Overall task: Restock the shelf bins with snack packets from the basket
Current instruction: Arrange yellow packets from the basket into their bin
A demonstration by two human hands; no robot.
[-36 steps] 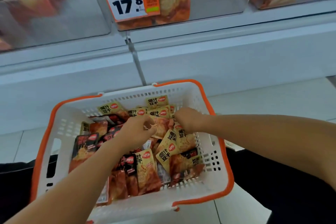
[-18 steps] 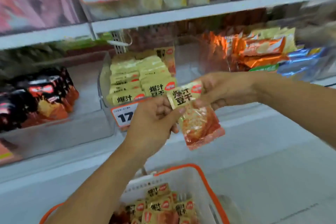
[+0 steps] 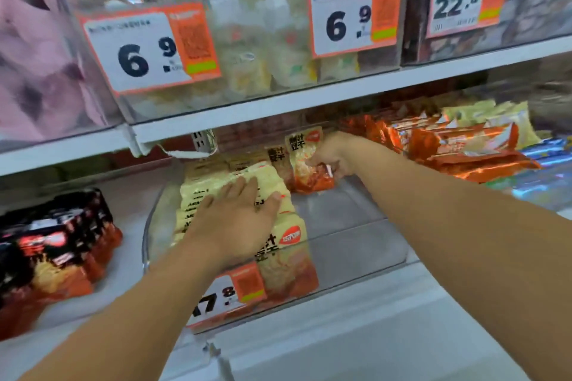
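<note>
A clear plastic bin [image 3: 365, 241] on the lower shelf holds a row of yellow-and-orange snack packets [image 3: 288, 260] along its left side. My left hand [image 3: 238, 219] lies flat with straight fingers on top of that row. My right hand [image 3: 332, 155] reaches to the back of the bin and grips one yellow-and-orange packet [image 3: 305, 164], which stands upright behind the row. The basket is out of view.
The bin's right half shows bare plastic. A price tag reading 17.8 [image 3: 226, 294] hangs on its front. Black-and-orange packets [image 3: 52, 254] sit to the left, orange packs [image 3: 458, 148] to the right. An upper shelf [image 3: 309, 99] with tagged bins hangs just above.
Both hands rose from the basket with one packet. The right hand carried it to the back of the bin; the left let go and now lies on the row.
</note>
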